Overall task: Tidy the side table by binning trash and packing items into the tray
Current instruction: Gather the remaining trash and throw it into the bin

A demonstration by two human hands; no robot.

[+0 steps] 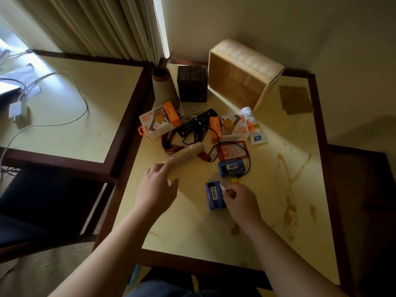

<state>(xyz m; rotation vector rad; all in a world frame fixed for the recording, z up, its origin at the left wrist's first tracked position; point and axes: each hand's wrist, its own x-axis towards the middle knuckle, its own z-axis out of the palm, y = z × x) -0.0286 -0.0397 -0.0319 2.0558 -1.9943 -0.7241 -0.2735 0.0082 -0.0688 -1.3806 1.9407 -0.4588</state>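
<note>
A stack of paper cups (pixel 183 156) lies on its side on the cream side table (pixel 267 168). My left hand (pixel 157 187) hovers at its near end, fingers spread and fingertips touching it. My right hand (pixel 237 198) pinches a small white scrap (pixel 222 187) beside a blue battery pack (pixel 214 196). A second blue pack (pixel 231 169) with a black wire lies just beyond. Further back lie two orange-and-white boxes (pixel 158 122) (pixel 229 128), a black remote (pixel 196 123), a white tube (pixel 254 128) and an orange card packet (pixel 232 151). The wooden tray (pixel 242 73) stands tipped on its side at the back.
A dark patterned box (pixel 192 83) and a cone-shaped vase (pixel 164 86) stand at the table's back left. A brown coaster (pixel 296 99) lies at the back right. Brown stains mark the table's right half. A second table with white cables (pixel 53 116) adjoins on the left, with a dark chair (pixel 42 200) below it.
</note>
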